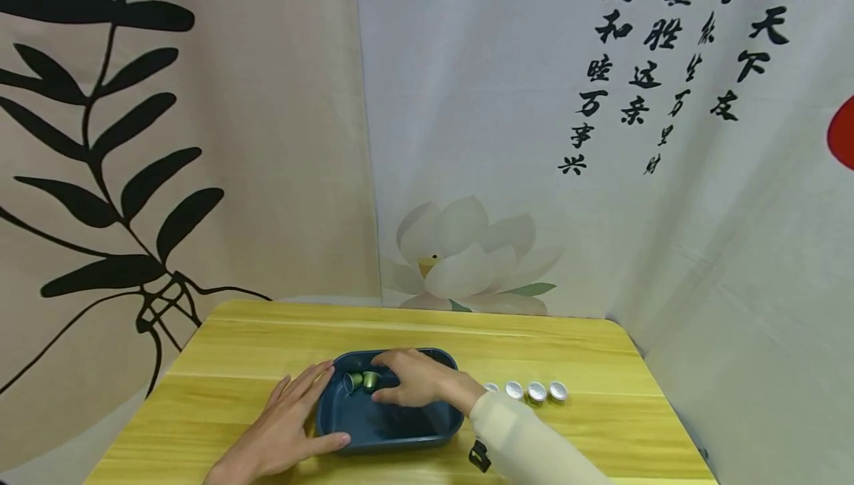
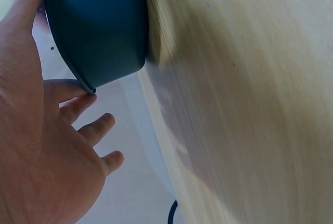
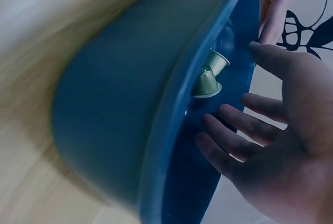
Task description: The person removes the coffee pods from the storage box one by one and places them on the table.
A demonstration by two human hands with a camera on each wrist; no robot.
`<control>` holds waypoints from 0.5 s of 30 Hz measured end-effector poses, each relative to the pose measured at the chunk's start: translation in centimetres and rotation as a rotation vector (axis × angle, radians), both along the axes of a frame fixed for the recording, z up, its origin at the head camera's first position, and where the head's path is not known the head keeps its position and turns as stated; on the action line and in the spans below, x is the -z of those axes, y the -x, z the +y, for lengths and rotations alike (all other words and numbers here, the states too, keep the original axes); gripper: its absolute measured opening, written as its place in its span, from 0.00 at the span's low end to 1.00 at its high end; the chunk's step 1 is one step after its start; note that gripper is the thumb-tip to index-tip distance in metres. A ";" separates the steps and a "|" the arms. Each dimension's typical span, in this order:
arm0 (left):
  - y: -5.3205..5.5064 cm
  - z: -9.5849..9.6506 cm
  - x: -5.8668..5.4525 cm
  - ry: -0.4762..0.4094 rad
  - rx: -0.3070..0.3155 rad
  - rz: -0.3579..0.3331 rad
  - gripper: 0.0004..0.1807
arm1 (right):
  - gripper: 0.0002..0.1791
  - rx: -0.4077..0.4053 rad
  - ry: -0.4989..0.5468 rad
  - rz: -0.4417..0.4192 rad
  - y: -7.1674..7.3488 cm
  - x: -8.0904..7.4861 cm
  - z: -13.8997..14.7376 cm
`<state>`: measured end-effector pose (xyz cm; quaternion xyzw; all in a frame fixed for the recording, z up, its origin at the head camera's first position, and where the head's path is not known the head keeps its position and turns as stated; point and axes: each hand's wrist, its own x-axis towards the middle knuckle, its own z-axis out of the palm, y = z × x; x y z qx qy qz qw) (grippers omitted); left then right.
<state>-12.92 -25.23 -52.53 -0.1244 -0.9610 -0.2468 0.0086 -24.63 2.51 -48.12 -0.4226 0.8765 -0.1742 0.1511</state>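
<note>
A dark blue tray [image 1: 387, 437] with raised walls stands on the table. Inside, toward its left end, lie green coffee capsules [image 1: 370, 380], two of them plain in the right wrist view. My left hand [image 1: 283, 418] rests against the tray's left end, fingers spread along the rim and thumb at the near side; the left wrist view shows fingertips touching the rim. Over the tray, my right hand [image 1: 416, 380] hovers to the right of the capsules. Its fingers [image 3: 234, 140] are spread and loosely bent, with nothing held.
Several capsules [image 1: 537, 392] with silvery lids stand in a row right of the tray, one partly hidden by the right forearm. The wooden table [image 1: 267, 329] has hanging cloths [image 1: 280, 136] behind it. A black device [image 1: 479, 455] shows beside the right sleeve.
</note>
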 end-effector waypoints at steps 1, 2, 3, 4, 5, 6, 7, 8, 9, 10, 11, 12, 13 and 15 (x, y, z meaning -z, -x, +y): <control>0.0 0.0 0.0 -0.001 0.000 0.000 0.65 | 0.37 -0.001 -0.008 0.002 0.0 0.0 -0.3; 0.0 0.0 0.0 -0.003 0.001 -0.003 0.65 | 0.37 0.001 -0.019 0.003 -0.1 -0.1 -0.5; 0.0 0.0 0.0 -0.006 0.001 -0.009 0.65 | 0.37 0.001 -0.027 0.005 -0.1 -0.1 -0.8; 0.0 0.0 0.0 -0.009 0.002 -0.014 0.65 | 0.37 0.002 -0.038 0.007 -0.1 -0.1 -1.0; 0.1 0.0 0.0 -0.010 0.003 -0.017 0.65 | 0.36 0.002 -0.048 0.006 -0.1 0.0 -1.2; 0.1 0.0 0.0 -0.011 0.003 -0.020 0.65 | 0.36 0.003 -0.056 0.005 -0.1 0.0 -1.4; 0.1 0.0 -0.1 -0.009 0.004 -0.021 0.64 | 0.36 0.002 -0.066 0.006 0.0 0.0 -1.6; 0.1 0.0 -0.1 -0.010 0.005 -0.023 0.64 | 0.37 0.003 -0.075 0.007 0.0 0.1 -1.7; 0.1 0.0 -0.1 -0.010 0.004 -0.021 0.64 | 0.36 -0.001 -0.081 0.007 0.0 0.2 -1.8; 0.1 0.0 0.0 -0.010 0.003 -0.018 0.64 | 0.36 -0.002 -0.086 0.007 0.1 0.2 -2.0; 0.1 0.0 0.0 -0.009 0.002 -0.015 0.64 | 0.36 -0.006 -0.089 0.010 0.1 0.3 -2.1; 0.1 0.0 0.0 -0.011 0.001 -0.015 0.64 | 0.36 -0.007 -0.091 0.010 0.2 0.3 -2.1; 0.1 0.0 0.0 -0.012 0.001 -0.015 0.64 | 0.36 -0.008 -0.092 0.011 0.2 0.3 -2.2; 0.1 0.0 0.0 -0.017 0.000 -0.016 0.64 | 0.36 -0.010 -0.094 0.012 0.2 0.4 -2.4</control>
